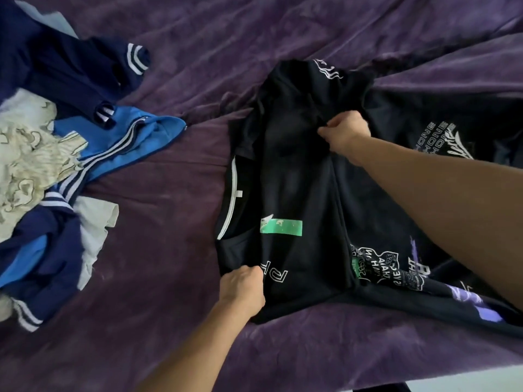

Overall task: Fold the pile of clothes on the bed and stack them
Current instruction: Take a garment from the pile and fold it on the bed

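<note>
Head: left hand (243, 284), right hand (343, 131) at black shirt (297, 176) edges, pile (42, 154) apart.

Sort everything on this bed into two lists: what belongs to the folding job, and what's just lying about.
Belongs to the job:
black T-shirt, gripped by left hand and right hand
black printed garments at right
unfolded pile at left

Just there:
purple bedspread, only the surface
</note>
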Demonstrator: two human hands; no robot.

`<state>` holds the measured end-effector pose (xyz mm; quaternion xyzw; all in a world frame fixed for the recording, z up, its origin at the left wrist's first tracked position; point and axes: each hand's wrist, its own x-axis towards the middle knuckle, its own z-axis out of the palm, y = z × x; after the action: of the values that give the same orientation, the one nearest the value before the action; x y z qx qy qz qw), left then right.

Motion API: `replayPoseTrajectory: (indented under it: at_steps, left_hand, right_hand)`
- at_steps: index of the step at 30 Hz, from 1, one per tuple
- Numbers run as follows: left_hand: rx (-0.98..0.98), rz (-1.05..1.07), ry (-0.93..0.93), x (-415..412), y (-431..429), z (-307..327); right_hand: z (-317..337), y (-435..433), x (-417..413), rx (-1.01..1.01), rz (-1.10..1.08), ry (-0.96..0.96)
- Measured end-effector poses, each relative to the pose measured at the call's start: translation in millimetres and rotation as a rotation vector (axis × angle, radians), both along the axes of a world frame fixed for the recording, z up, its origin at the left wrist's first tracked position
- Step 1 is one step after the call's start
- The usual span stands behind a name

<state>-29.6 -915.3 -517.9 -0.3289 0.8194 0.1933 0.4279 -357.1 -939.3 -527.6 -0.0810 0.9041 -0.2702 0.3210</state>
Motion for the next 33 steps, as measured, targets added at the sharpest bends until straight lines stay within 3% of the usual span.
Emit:
replayPoseTrajectory:
  at_steps: [2, 4, 7, 10, 17, 19, 23, 25, 27, 29, 31, 33]
  left_hand:
    - [-0.005, -0.029, 0.009, -19.8, -6.5, 3.7]
    - [-0.095, -0.007, 0.138, -50.9, -22.6, 10.9]
    - [-0.307, 0.025, 0.561, -109.1, -57.8, 21.7]
    - [-0.431, -0.108, 0.775, -168.8, -97.8, 19.3]
    - [-0.218, -0.173, 0.342, -218.3, -138.1, -29.3]
    - [-0.195, -0.166, 0.313, -217.8, -136.1, -35.4]
    - [-0.037, 0.071, 0.430, -221.6, -154.5, -36.2]
    - [0.040, 0.424, 0.623, -223.6, -168.3, -31.2]
    - [-0.106, 0.731, 0.792, -223.5, -186.5, -22.1]
    - [-0.263, 0.704, 0.872, -221.5, -198.4, -10.9]
    - [-0.221, 0.430, 0.844, -218.5, -196.3, -1.7]
    - [-0.170, 0.147, 0.736, -207.3, -181.1, -0.4]
  right_hand:
    - [0.0, 6.3, -9.2, 0.055, 0.105, -0.116]
    - [7.7, 4.6, -25.5, 0.043, 0.143, 0.033]
    - [24.9, -7.2, -67.0, -0.009, 0.074, 0.345]
    - [30.9, -24.7, -118.2, -0.002, -0.001, 0.342]
    - [16.3, -50.7, -146.1, 0.175, 0.087, -0.233]
    - [15.8, -61.7, -143.3, 0.095, 0.087, -0.282]
    - [25.0, -68.9, -125.0, -0.308, 0.242, 0.311]
    - [33.8, -40.0, -92.3, -0.556, 0.473, 0.525]
    - [34.3, 6.4, -53.2, -0.713, 0.711, 0.591]
    - [21.6, 56.1, -24.2, -0.598, 0.949, 0.525]
    - [9.4, 87.6, -7.9, -0.200, 1.230, 0.332]
    - [6.3, 96.3, -5.4, 0.048, 1.292, 0.260]
